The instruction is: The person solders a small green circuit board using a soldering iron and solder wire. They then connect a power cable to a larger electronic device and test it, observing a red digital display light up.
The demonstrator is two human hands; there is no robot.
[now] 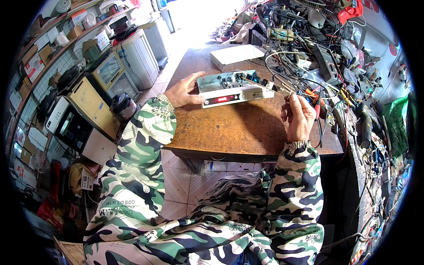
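Observation:
A white set-top box (218, 98) with its top off rests on the wooden table, its front tilted toward me. Red digits glow in its dark display window, and a circuit board (236, 79) shows inside. My left hand (184, 92) grips the box's left end, thumb at the front and fingers behind. To the right of the box, above the table, my right hand (298, 114) is closed in a pinch. Something thin seems to run from its fingertips toward the box's right end, but I cannot make out what it is.
Behind the box lies a flat white cover (234, 56) on the table (212, 132). Tangled cables and tools (316, 84) crowd the right side. A dark-lidded jar (123, 106) stands left of the table, near old appliances (95, 101) and loaded shelves (57, 48).

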